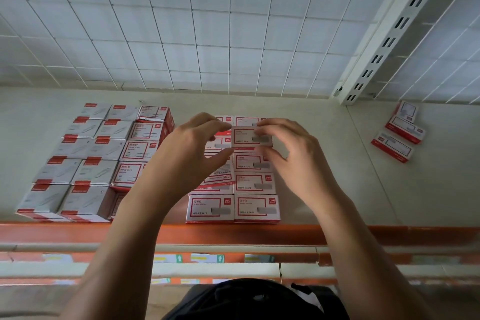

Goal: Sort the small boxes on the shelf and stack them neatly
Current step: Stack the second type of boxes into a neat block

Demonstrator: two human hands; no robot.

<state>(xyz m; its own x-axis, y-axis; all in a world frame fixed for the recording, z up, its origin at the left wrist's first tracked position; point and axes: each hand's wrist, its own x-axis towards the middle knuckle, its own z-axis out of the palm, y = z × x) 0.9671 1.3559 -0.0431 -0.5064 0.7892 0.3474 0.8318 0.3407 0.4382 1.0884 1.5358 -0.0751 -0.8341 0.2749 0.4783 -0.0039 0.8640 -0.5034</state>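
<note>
Gripping the held box (251, 136) with the right hand (293, 161): fingers curled over its far long edge, thumb under the near one. Pinching its left end with the left hand (189, 153), forefinger and thumb bent toward the corners. Kept level and label-up over the far part of the staple-box block (255, 184) at mid-shelf, likely to square its edges with the box beneath before lowering. Two-handed, probably because so small a carton twists easily.

Just left, below the left thumb, a skewed box (218, 176) lying crooked across its column, apparently not yet straightened. Farther left, tight rows of paper-clip boxes (85, 163); gap to the block hidden by the left arm. To the right, bare shelf (350, 176), then three loose boxes (400, 132) well apart, seemingly awaiting sorting. Bounded in front by the orange lip (233, 234), nearest boxes close to it; behind, open room up to the wire grid (181, 34).
</note>
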